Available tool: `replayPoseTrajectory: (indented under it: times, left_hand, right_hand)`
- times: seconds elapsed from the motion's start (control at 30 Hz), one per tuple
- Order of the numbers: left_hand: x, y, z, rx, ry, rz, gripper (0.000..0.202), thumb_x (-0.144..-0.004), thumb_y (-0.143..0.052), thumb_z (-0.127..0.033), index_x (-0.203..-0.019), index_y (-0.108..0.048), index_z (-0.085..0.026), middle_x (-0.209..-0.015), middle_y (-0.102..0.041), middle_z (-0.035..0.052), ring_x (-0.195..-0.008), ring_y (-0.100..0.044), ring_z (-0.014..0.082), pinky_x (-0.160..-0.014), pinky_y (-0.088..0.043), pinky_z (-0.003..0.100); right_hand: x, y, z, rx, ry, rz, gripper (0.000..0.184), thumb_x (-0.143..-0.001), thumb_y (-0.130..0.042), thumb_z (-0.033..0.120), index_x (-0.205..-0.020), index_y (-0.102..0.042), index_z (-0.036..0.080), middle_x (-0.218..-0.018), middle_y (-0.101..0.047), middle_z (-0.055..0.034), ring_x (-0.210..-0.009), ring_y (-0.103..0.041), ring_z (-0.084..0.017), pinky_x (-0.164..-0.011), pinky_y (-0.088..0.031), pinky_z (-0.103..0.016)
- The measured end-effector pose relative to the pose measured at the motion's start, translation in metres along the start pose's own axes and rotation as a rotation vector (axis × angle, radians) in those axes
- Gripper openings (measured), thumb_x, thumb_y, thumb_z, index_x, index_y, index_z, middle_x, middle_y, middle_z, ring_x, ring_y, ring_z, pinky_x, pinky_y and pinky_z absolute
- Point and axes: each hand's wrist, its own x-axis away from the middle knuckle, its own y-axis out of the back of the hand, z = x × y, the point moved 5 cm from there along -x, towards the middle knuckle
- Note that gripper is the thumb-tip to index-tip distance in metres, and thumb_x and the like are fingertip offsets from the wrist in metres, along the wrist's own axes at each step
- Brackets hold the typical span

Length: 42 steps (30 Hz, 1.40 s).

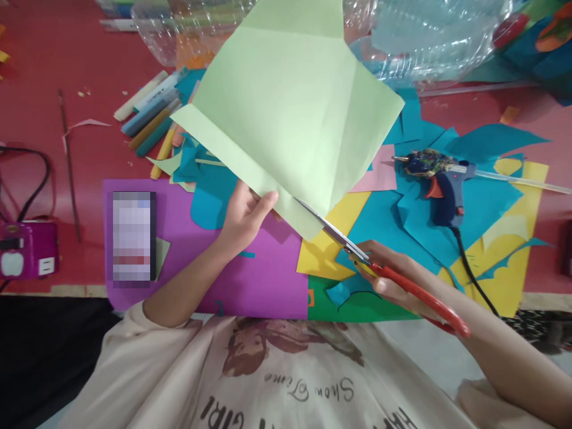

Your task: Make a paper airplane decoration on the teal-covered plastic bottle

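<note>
A large sheet of light green paper (290, 113) is held up over the table, with fold creases across it. My left hand (248, 214) pinches its lower left edge, the thumb on top. There a strip (232, 152) runs along the edge, partly cut away from the sheet. My right hand (391, 277) is closed round red-handled scissors (420, 298). Their blades point up and left, and the tips lie at the cut line between strip and sheet. Part of the right hand's fingers is hidden behind the handles.
A blue glue gun (447, 179) with its cord lies to the right on blue paper scraps (473, 220). A phone (134, 238) rests on purple paper (263, 280). Several markers (152, 110) sit at the left, clear plastic packaging (429, 42) at the back.
</note>
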Motion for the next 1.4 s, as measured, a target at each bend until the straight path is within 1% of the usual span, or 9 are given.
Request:
replayPoseTrajectory:
  times: [0.1, 0.2, 0.5, 0.63, 0.73, 0.83, 1.0, 1.2, 1.4]
  left_hand:
    - [0.0, -0.001, 0.001, 0.0, -0.022, 0.023, 0.062, -0.087, -0.058, -0.058, -0.134, -0.05, -0.019, -0.113, -0.071, 0.0094, -0.118, -0.063, 0.0263, -0.102, -0.052, 0.04]
    - [-0.001, -0.001, 0.0, 0.008, -0.047, 0.029, 0.06, -0.088, -0.058, -0.057, -0.135, -0.049, -0.02, -0.115, -0.07, 0.0093, -0.119, -0.063, 0.0261, -0.101, -0.053, 0.04]
    - [0.003, -0.005, -0.001, 0.054, -0.012, 0.052, 0.059, -0.087, -0.06, -0.058, -0.13, -0.052, -0.018, -0.11, -0.071, 0.0093, -0.122, -0.061, 0.0271, -0.102, -0.052, 0.04]
    - [0.004, -0.008, -0.002, 0.075, -0.003, 0.083, 0.058, -0.087, -0.06, -0.058, -0.129, -0.052, -0.018, -0.112, -0.07, 0.0103, -0.124, -0.059, 0.0278, -0.1, -0.053, 0.039]
    - [0.004, -0.01, -0.003, 0.096, -0.009, 0.102, 0.057, -0.087, -0.06, -0.058, -0.127, -0.052, -0.018, -0.112, -0.069, 0.0101, -0.122, -0.061, 0.0269, -0.098, -0.054, 0.038]
    - [0.004, -0.01, -0.004, 0.114, -0.011, 0.101, 0.053, -0.087, -0.06, -0.057, -0.123, -0.053, -0.019, -0.106, -0.07, 0.0081, -0.112, -0.066, 0.024, -0.094, -0.056, 0.036]
    - [0.004, -0.011, -0.001, 0.134, 0.047, 0.102, 0.049, -0.087, -0.061, -0.058, -0.113, -0.053, -0.017, -0.081, -0.068, 0.003, -0.077, -0.07, 0.0172, -0.069, -0.059, 0.027]
    - [0.005, -0.012, 0.002, 0.169, 0.088, 0.124, 0.049, -0.086, -0.062, -0.058, -0.112, -0.051, -0.018, -0.082, -0.068, 0.0022, -0.064, -0.066, 0.0134, -0.061, -0.057, 0.025]
    - [0.004, -0.01, -0.001, 0.143, 0.044, 0.102, 0.056, -0.085, -0.062, -0.059, -0.121, -0.051, -0.018, -0.095, -0.07, 0.0065, -0.094, -0.07, 0.0209, -0.078, -0.059, 0.03]
  right_hand:
    - [0.003, 0.001, -0.002, 0.011, 0.019, 0.0, 0.06, -0.084, -0.041, 0.077, -0.107, -0.049, 0.022, -0.067, -0.044, 0.004, -0.056, -0.037, -0.012, -0.051, -0.03, -0.025]
    - [0.005, 0.0, -0.002, 0.021, 0.058, 0.07, 0.057, -0.088, -0.038, 0.074, -0.109, -0.048, 0.022, -0.072, -0.048, 0.0015, -0.057, -0.04, -0.013, -0.052, -0.033, -0.027]
    - [0.004, -0.002, 0.002, -0.046, -0.013, 0.04, 0.062, -0.083, -0.039, 0.08, -0.103, -0.048, 0.022, -0.071, -0.045, 0.0035, -0.057, -0.038, -0.012, -0.052, -0.031, -0.027]
    - [0.001, -0.006, 0.004, -0.099, -0.017, 0.088, 0.062, -0.084, -0.04, 0.079, -0.104, -0.047, 0.02, -0.069, -0.043, 0.0044, -0.055, -0.036, -0.011, -0.049, -0.029, -0.026]
    - [-0.001, -0.007, 0.005, -0.123, -0.035, 0.058, 0.061, -0.082, -0.043, 0.079, -0.099, -0.047, 0.021, -0.068, -0.04, 0.005, -0.055, -0.033, -0.01, -0.046, -0.027, -0.024]
    - [-0.002, -0.007, 0.006, -0.131, -0.044, 0.032, 0.061, -0.08, -0.046, 0.081, -0.096, -0.047, 0.021, -0.067, -0.04, 0.0051, -0.054, -0.032, -0.01, -0.043, -0.024, -0.023]
    - [-0.003, -0.008, 0.004, -0.109, -0.011, 0.016, 0.059, -0.081, -0.045, 0.079, -0.096, -0.047, 0.023, -0.066, -0.04, 0.0052, -0.053, -0.033, -0.01, -0.045, -0.026, -0.024]
    - [-0.001, -0.007, 0.001, -0.059, -0.028, -0.034, 0.064, -0.08, -0.044, 0.081, -0.105, -0.051, 0.022, -0.068, -0.044, 0.0043, -0.057, -0.038, -0.012, -0.05, -0.03, -0.025]
    - [0.0, -0.006, 0.0, -0.001, 0.08, 0.004, 0.056, -0.085, -0.04, 0.076, -0.101, -0.05, 0.023, -0.068, -0.045, 0.0033, -0.054, -0.039, -0.012, -0.048, -0.032, -0.024]
